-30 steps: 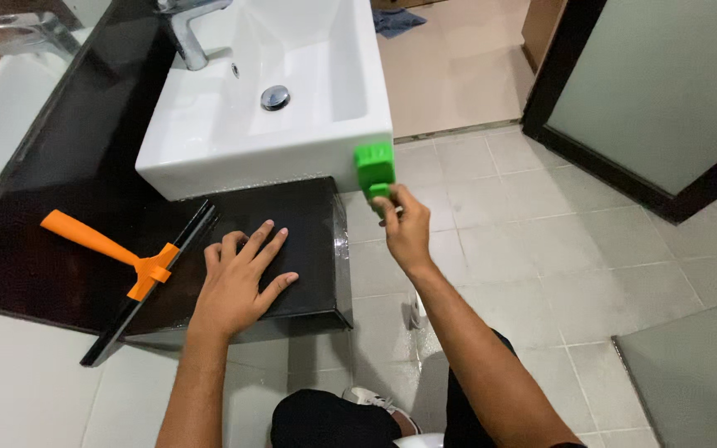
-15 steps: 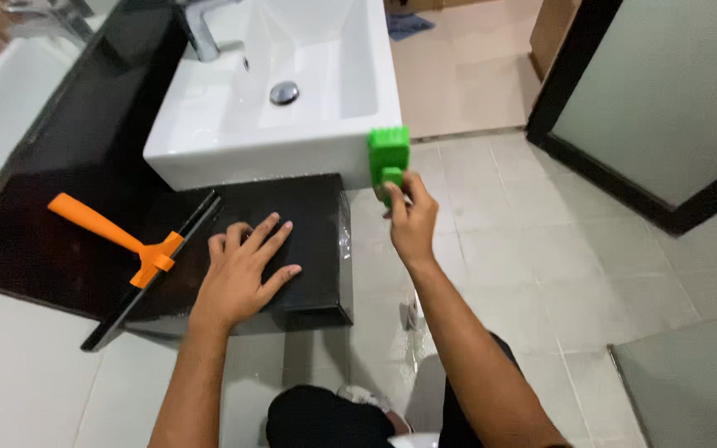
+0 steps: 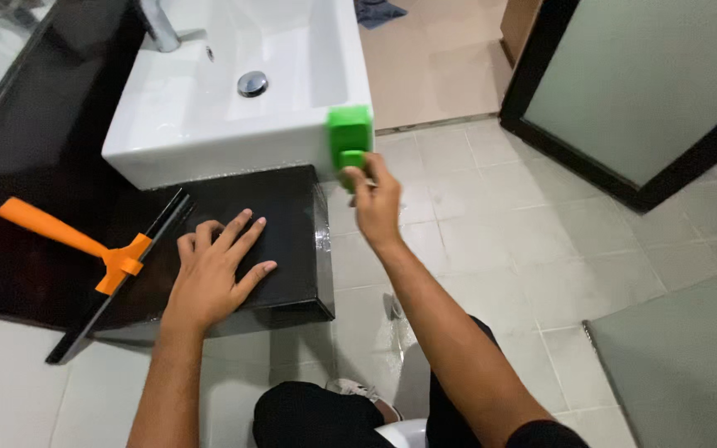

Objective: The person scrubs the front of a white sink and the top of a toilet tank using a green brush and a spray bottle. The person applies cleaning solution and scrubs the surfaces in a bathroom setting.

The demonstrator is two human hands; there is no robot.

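Right hand (image 3: 375,195): fingers pinching green scrubber (image 3: 349,137) against white sink (image 3: 209,153) corner | left hand (image 3: 213,270): fingers spread flat on black worktop (image 3: 288,207) | orange squeegee (image 3: 85,249) beside.

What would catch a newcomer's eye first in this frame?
The bright green plastic scrubbing brush, gripped in the right hand, sits against the front right corner of the white rectangular ceramic basin. Next comes the orange-handled squeegee with a black blade, lying on the glossy black countertop at the left. The left hand rests flat, fingers spread, on that countertop beside the blade.
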